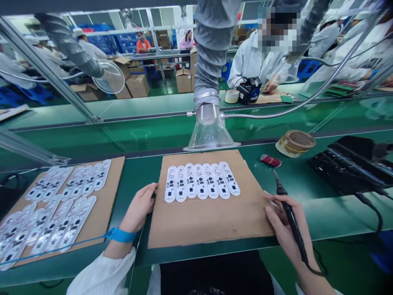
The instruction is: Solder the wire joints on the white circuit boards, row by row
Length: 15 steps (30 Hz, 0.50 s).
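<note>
A brown cardboard sheet (199, 223) lies in front of me on the green bench, bearing a row of several white oblong circuit boards (201, 182). At its left edge, my left hand (141, 207) grips the cardboard, fingertips partly hidden; a blue wrist strap (121, 234) circles that wrist. In my right hand (290, 223) rests a black soldering iron (291, 219), its tip pointing up and away from me. The thumb and fingers of this same hand also touch the cardboard's right edge. A bundle of red wires (270, 160) lies beyond the iron's tip.
More white boards (70, 221) cover a second cardboard sheet (106, 205) at left. A clear fume hood (211, 133) hangs above the bench's far side. At right are a round brown container (295, 143) and a black device (350, 164) with cables. A co-worker (260, 57) sits opposite.
</note>
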### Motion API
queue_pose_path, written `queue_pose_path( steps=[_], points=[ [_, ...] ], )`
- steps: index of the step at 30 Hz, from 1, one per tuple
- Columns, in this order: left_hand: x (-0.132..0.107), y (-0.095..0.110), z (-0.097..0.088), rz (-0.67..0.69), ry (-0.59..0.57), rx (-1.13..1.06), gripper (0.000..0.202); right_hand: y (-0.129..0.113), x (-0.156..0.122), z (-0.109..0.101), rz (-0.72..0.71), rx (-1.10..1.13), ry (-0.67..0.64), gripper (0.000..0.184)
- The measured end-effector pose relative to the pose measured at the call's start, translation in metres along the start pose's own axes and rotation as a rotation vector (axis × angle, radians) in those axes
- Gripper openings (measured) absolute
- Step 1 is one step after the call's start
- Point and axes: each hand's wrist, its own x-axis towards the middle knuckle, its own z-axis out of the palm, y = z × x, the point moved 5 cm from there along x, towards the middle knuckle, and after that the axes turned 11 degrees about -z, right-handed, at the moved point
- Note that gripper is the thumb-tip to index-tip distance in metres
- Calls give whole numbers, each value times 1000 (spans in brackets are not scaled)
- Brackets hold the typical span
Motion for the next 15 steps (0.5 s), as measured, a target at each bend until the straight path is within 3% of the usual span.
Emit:
queue_pose_path(
  steps=[3,7,12,15],
  points=[
    [-5,-7,-6,-15,91,11,48,-14,-6,0,-12,48,67,30],
    [2,-3,-17,79,210,101,48,-28,-5,7,-44,128,98,24],
    [31,21,-16,97,219,87,48,-17,4,25,9,193,68,27],
    [46,40,-11,118,152,78,47,-12,11,31,11,190,21,30]
  ],
)
